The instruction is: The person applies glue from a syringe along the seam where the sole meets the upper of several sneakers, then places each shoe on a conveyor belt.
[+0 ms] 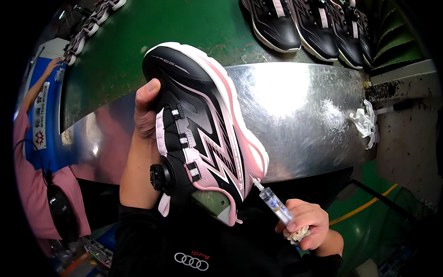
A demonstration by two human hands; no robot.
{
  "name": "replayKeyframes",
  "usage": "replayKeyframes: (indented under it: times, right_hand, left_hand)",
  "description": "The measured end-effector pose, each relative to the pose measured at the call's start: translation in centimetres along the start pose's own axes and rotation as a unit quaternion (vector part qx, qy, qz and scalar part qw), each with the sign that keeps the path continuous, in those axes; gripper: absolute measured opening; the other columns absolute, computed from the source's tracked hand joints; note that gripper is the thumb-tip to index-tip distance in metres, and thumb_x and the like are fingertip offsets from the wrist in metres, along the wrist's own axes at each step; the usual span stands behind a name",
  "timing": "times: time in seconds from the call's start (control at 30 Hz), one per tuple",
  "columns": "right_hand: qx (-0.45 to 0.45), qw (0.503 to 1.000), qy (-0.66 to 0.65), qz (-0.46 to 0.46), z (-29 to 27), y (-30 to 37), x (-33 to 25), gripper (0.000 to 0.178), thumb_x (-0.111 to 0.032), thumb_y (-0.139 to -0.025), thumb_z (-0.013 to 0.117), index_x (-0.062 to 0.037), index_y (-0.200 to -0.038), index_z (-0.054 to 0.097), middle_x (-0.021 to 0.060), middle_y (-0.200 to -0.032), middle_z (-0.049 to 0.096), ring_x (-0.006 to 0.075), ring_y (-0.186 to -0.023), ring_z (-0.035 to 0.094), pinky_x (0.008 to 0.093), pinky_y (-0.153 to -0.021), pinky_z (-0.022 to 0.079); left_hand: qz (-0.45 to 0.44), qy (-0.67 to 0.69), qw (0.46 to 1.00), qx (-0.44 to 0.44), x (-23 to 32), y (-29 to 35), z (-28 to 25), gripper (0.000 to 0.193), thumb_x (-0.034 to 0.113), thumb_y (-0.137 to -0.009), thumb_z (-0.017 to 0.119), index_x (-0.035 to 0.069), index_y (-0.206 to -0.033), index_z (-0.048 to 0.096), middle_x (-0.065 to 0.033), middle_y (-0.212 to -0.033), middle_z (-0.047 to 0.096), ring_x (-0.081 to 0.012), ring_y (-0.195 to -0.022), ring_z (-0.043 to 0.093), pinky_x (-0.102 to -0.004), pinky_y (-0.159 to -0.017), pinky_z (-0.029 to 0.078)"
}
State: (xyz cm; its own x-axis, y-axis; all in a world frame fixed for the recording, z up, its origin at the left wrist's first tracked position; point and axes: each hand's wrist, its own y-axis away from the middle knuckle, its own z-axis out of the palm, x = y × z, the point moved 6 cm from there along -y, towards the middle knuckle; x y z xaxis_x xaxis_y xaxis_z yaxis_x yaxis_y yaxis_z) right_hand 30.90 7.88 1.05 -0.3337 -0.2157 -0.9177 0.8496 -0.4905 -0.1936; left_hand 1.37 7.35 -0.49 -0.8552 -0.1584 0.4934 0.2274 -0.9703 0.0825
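Note:
A black and pink sneaker [203, 120] with a white and pink sole is held up on its side above the bench, toe pointing away. My left hand [146, 108] grips it around the forefoot, thumb showing beside the toe; the other fingers are hidden behind it. A black dial [160, 177] sits on the tongue side. In my right hand [310, 222] is a clear syringe [277, 206], its tip touching or very near the sole edge at the heel. A crumpled whitish lump [297, 234] lies between my right fingers and the syringe's end.
A shiny metal sheet [295, 152] covers the near part of the green bench [184, 21]. Several similar sneakers [318, 27] stand at the far right, more [87, 32] at the far left. Crumpled white paper [365, 123] lies right. A co-worker in pink [60, 198] is at the left.

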Motion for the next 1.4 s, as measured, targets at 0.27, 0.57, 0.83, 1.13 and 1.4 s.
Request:
replayKeyframes:
  times: [0.27,0.57,0.83,1.13,1.4]
  right_hand:
    - [0.03,0.999,-0.021,-0.022,-0.8,0.7,0.9,0.041,-0.035,-0.081,0.07,0.001,-0.099,0.064,0.0087,-0.079,0.065,0.0183,-0.058,0.049,0.0299,-0.055,0.037]
    - [0.047,0.998,-0.032,-0.001,-1.5,1.2,2.3,0.039,-0.033,-0.08,0.07,0.0003,-0.1,0.064,0.007,-0.079,0.064,0.0178,-0.062,0.049,0.0294,-0.056,0.038]
    - [0.051,0.998,0.011,-0.022,-1.4,-0.4,3.3,0.035,-0.023,-0.076,0.074,-0.0017,-0.102,0.064,0.0053,-0.083,0.065,0.0176,-0.064,0.049,0.0292,-0.058,0.039]
    - [0.04,0.997,0.056,-0.046,-0.3,-0.8,3.1,0.032,-0.022,-0.077,0.073,-0.0029,-0.101,0.064,0.0064,-0.084,0.065,0.0194,-0.063,0.052,0.0298,-0.058,0.04]
    - [0.041,0.995,0.087,-0.034,0.2,-0.6,2.4,0.032,-0.022,-0.077,0.073,-0.0029,-0.101,0.063,0.007,-0.085,0.066,0.0204,-0.062,0.053,0.0302,-0.058,0.04]
  left_hand:
    - [-0.024,-0.035,0.997,0.063,0.8,0.0,-2.6,0.042,0.026,-0.082,0.058,-0.002,-0.113,0.057,-0.0177,-0.109,0.063,-0.0281,-0.099,0.062,-0.0414,-0.089,0.051]
    - [-0.013,-0.25,0.95,0.185,4.0,2.6,-6.1,0.042,0.027,-0.082,0.057,0.0,-0.113,0.057,-0.018,-0.106,0.063,-0.0293,-0.094,0.064,-0.0426,-0.084,0.053]
    - [-0.04,-0.451,0.866,0.212,7.4,8.8,-8.0,0.059,0.024,-0.077,0.065,-0.007,-0.123,0.044,-0.0186,-0.113,0.058,-0.0247,-0.102,0.06,-0.0346,-0.092,0.046]
    - [-0.087,-0.351,0.87,0.335,4.6,16.4,-6.5,0.013,0.005,-0.085,0.056,-0.001,-0.096,0.052,-0.0132,-0.095,0.062,-0.0173,-0.084,0.063,-0.0299,-0.077,0.054]
    - [-0.149,-0.255,0.925,0.239,-0.8,18.8,-3.2,0.063,0.013,-0.078,0.063,-0.012,-0.129,0.036,-0.0234,-0.125,0.05,-0.0299,-0.112,0.055,-0.0387,-0.097,0.045]
